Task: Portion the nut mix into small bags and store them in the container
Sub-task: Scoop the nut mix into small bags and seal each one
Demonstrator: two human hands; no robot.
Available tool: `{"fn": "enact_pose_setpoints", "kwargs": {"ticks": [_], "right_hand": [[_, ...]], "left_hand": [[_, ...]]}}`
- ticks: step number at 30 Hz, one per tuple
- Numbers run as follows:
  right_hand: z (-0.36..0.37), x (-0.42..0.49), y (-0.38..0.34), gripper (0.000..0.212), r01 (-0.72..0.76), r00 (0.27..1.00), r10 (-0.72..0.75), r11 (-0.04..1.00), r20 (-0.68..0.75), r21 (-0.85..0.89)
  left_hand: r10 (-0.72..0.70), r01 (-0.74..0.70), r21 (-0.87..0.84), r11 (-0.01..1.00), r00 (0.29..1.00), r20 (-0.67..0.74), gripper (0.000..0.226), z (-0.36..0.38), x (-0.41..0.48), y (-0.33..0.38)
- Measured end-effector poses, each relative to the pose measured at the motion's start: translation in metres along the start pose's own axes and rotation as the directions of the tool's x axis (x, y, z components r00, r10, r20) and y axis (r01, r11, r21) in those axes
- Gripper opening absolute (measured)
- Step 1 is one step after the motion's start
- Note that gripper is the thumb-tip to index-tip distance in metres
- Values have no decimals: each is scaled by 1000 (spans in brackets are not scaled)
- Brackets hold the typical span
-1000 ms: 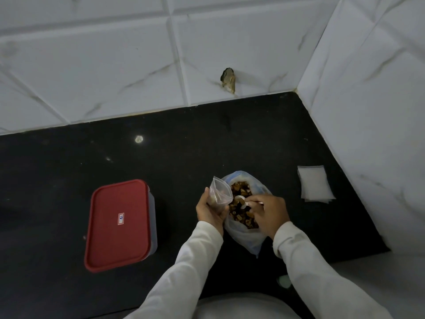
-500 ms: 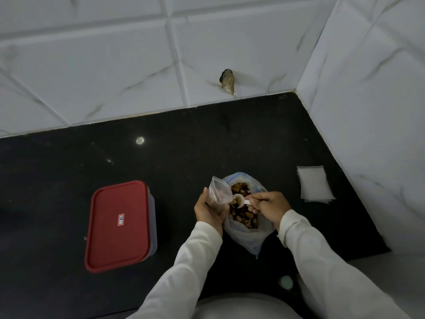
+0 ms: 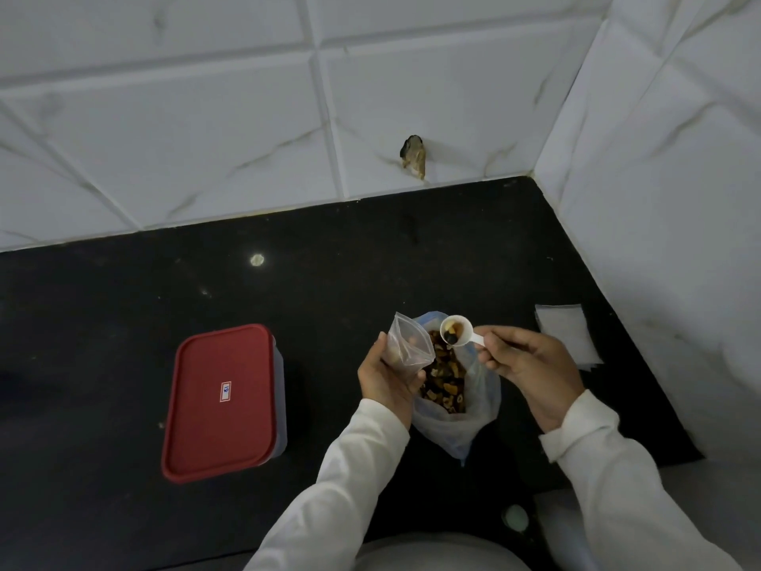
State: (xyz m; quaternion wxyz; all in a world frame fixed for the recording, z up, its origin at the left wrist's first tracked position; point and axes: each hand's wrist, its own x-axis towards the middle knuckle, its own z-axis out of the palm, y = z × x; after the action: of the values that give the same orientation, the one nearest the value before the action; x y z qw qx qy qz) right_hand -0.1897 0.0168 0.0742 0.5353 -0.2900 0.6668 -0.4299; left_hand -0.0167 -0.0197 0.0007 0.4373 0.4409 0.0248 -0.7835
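Above the tabletop [image 3: 123, 323], left hand [image 3: 387, 377] grips small bag [image 3: 409, 346]; right hand [image 3: 531, 364] pinches loaded scoop [image 3: 455, 336] over nut bag [image 3: 453, 397].

Your left sleeve [image 3: 329, 488] and right sleeve [image 3: 617, 480] are long, white, softly creased, with plain cuffs at the wrists; your left hand [image 3: 387, 377] and right hand [image 3: 531, 364] are bare.

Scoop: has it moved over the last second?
Yes. The scoop, in the right hand, rose out of the nut mix toward the big bag's far rim, away from the red-lidded container.
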Motion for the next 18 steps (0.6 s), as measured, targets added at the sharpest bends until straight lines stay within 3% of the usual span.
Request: {"fn": "enact_pose_setpoints", "kwargs": {"ticks": [3,10,15,18], "right_hand": [[9,-15,-15,18,113,993,-113,994,18,-4],[26,-29,-14,16,345,935,-353,891,28,-296],[35,-32,-3,17,552,794,-604,663,74,-505],[39,-27,10,18,597,720,-682,511,130,-619]], "left_hand": [[19,-19,7,1000,1000,20,46,1,-2,-3],[48,-49,39,998,998,43,43,-1,-8,-5],[57,-59,47,997,997,57,50,-3,-14,-5],[63,-67,59,996,996,62,52,-4,-14,-6]]}}
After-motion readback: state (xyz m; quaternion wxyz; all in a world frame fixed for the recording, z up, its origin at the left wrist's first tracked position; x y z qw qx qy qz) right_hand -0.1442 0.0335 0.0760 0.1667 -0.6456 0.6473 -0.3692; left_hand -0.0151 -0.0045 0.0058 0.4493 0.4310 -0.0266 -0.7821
